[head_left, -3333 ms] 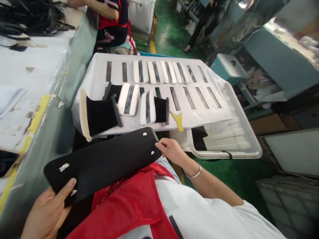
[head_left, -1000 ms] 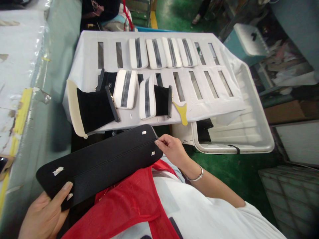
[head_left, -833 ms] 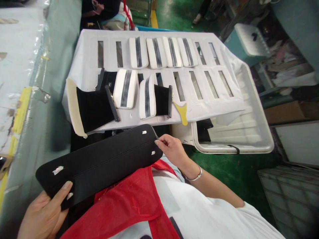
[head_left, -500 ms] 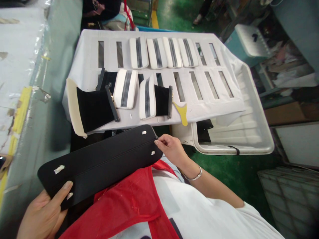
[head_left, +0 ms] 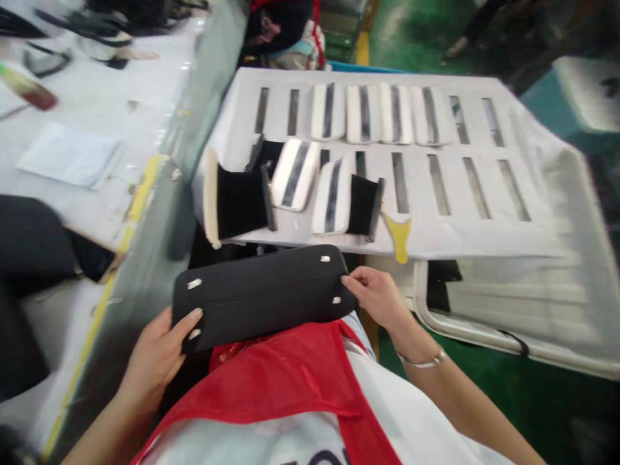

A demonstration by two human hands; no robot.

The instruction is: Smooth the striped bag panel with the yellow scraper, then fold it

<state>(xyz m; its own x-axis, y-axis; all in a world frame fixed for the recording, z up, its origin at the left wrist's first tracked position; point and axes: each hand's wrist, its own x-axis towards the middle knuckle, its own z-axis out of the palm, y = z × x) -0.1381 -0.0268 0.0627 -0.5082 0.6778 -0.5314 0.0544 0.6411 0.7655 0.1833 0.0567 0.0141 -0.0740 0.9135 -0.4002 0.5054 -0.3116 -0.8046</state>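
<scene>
A long black panel with rounded corners (head_left: 266, 287), like a bag base, lies across my lap, with a seam along its length and small pale tabs near the corners. My left hand (head_left: 157, 349) is closed on its left end, thumb on top and fingers underneath. At the opposite end, my right hand (head_left: 375, 294) pinches the edge between thumb and fingers. Beyond it, on a white slotted board (head_left: 465, 239), sit white pieces with a dark stripe (head_left: 332, 197) and a cream-edged piece with black lining (head_left: 242, 200).
A yellow Y-shaped tool (head_left: 400, 236) hangs over the board's front edge. To the right is a large white tub (head_left: 527, 323) with black pieces inside. On the left, a worktable (head_left: 145, 103) carries a phone (head_left: 92, 255) and a black item (head_left: 29, 242). Another person sits behind the board.
My view has swung left, so the scene sits further right. The black panel has come more level, its left end raised, with both hands still on it.
</scene>
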